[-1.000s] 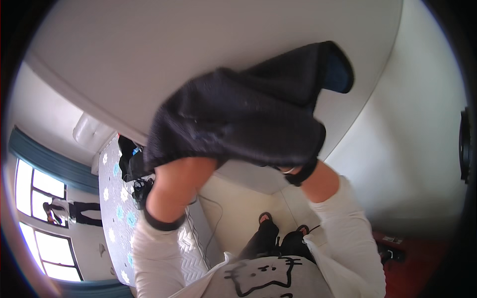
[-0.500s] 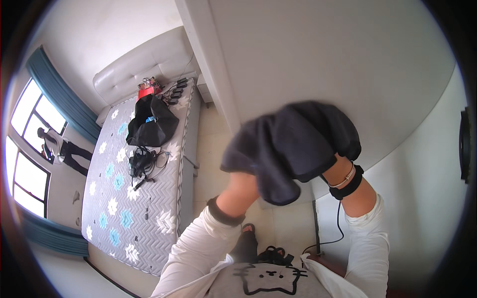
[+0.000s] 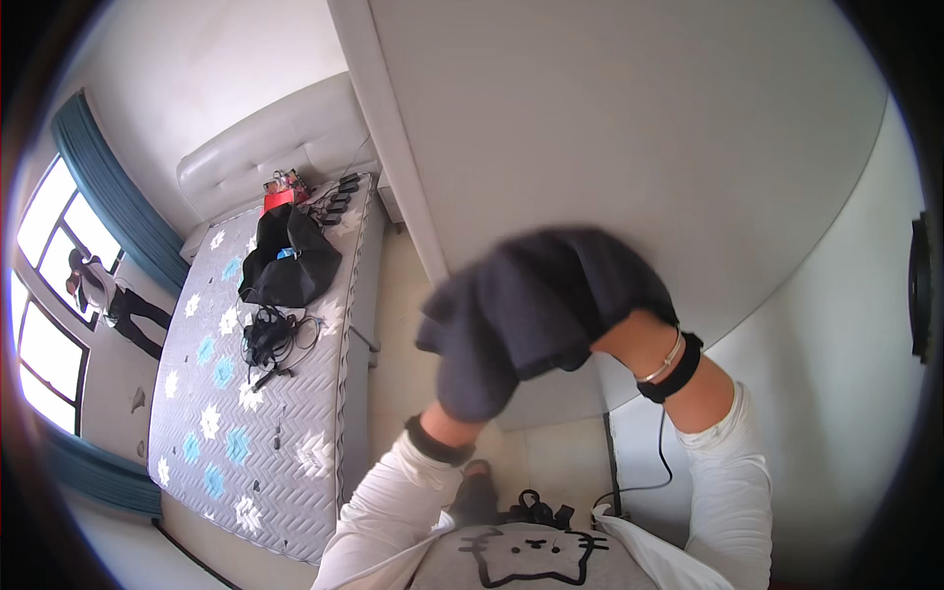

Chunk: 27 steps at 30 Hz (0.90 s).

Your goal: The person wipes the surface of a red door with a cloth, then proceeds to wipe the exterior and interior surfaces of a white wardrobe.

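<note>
Between the left wrist (image 3: 454, 426) and the right hand (image 3: 635, 339), in front of a broad pale-grey flat panel (image 3: 629, 118): one charcoal-grey cloth of soft, matte fabric (image 3: 551, 305), bunched in loose folds, drooping lowest over the left wrist. Under the left end of the cloth, cannot see the left hand at all; cannot tell how far closed, or on what. At the right end, only the back of the right hand bare, fingers lost under fabric; touching the cloth, but cannot tell how tightly. Just below the right grip, slim silvery bracelet (image 3: 670, 362) and wide black wrist band (image 3: 679, 375), possible snags for a loose edge. Judging by the deep folds and sag, probably light, limp, not fragile; likely to collapse into a wad if held at one point. Matte, so probably little slip against bare skin. Best taken by two well-separated edges, pinched between thumb and fingers. Beyond the grip, cannot tell whether touching the panel.
</note>
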### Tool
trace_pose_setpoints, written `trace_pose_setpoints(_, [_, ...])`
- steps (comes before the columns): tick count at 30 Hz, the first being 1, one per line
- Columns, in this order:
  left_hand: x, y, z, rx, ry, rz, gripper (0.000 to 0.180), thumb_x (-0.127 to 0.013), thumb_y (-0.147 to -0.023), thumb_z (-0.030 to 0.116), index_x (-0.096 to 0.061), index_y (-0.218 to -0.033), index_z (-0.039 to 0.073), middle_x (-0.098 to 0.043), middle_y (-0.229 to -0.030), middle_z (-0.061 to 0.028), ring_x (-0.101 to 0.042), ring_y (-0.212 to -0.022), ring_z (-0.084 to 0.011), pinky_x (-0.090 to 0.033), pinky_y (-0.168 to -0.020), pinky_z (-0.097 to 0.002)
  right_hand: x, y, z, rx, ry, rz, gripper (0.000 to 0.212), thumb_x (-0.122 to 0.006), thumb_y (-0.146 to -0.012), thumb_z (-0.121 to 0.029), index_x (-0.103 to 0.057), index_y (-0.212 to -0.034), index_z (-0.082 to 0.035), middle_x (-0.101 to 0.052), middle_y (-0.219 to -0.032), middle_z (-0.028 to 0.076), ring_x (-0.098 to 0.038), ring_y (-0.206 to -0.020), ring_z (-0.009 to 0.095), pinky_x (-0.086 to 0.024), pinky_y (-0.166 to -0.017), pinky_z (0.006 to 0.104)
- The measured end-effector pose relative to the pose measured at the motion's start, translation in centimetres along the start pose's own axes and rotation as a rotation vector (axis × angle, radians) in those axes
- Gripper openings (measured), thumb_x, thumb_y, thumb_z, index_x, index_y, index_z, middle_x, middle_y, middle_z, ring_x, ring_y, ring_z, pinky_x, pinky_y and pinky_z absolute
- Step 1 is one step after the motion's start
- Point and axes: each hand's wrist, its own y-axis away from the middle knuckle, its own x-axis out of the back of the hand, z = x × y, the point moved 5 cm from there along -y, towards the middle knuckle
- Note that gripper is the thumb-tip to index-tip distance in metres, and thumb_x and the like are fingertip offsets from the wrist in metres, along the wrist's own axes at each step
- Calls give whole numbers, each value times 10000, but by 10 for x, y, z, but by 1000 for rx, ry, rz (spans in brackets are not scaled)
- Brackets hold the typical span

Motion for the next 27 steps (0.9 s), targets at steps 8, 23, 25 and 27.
trace_pose_setpoints(8, [28,-27,9,110,230,274,698,-708,-659,118,-372,-1262,10,-446,-1232,-179,-423,-1148,-308,-340,-959,-344,-15,20,28,183,52,486,508,-568,-773,-363,-474,-1189,-85,-521,-1155,120,-487,-1058,276,-360,-928,393])
trace_pose_setpoints(23, [129,-129,42,13,129,430,790,-729,-561,111,-366,-1249,-25,-484,-1164,-215,-473,-1080,-345,-370,-925,-365,75,8,14,190,504,892,557,-550,-803,-309,-388,-1267,-48,-434,-1250,167,-416,-1156,314,-312,-984,397])
trace_pose_setpoints(25, [115,-122,47,-97,259,434,819,-726,-572,108,-326,-1270,-48,-458,-1204,-224,-441,-1127,-351,-345,-950,-371,61,22,19,184,526,894,558,-555,-801,-304,-389,-1266,-45,-436,-1248,172,-419,-1153,317,-314,-983,398])
trace_pose_setpoints(27, [71,-104,40,-107,149,313,778,-702,-639,114,-303,-1285,-53,-433,-1235,-220,-426,-1142,-344,-324,-969,-369,27,40,36,139,461,686,582,-592,-753,-269,-402,-1251,-38,-466,-1209,167,-441,-1126,323,-328,-970,410])
